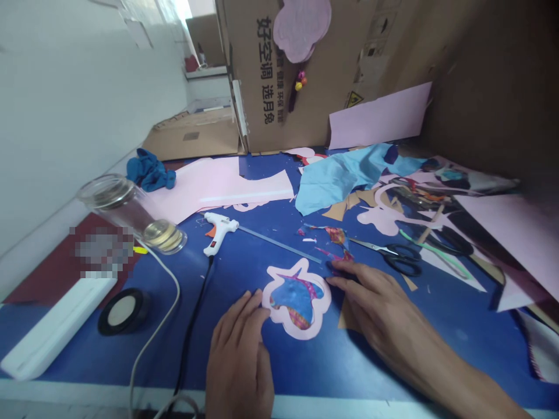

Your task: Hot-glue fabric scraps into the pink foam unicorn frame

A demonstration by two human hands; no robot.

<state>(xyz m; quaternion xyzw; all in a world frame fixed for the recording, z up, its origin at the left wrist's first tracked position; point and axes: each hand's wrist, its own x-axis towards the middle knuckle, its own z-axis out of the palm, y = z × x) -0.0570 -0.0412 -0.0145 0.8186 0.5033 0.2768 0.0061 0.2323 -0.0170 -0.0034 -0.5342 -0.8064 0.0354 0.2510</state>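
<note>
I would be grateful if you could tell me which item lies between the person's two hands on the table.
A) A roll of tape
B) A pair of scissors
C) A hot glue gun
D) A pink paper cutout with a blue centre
D. The pink paper cutout lies between the left hand and the right hand, while the glue gun and scissors lie farther up the table.

A white hot glue gun (218, 233) lies left of centre, just beside a clear glass tumbler (131, 212). Black-handled scissors (404, 259) sit right of centre, and what looks like a black tape roll (123, 311) sits lower left.
</note>
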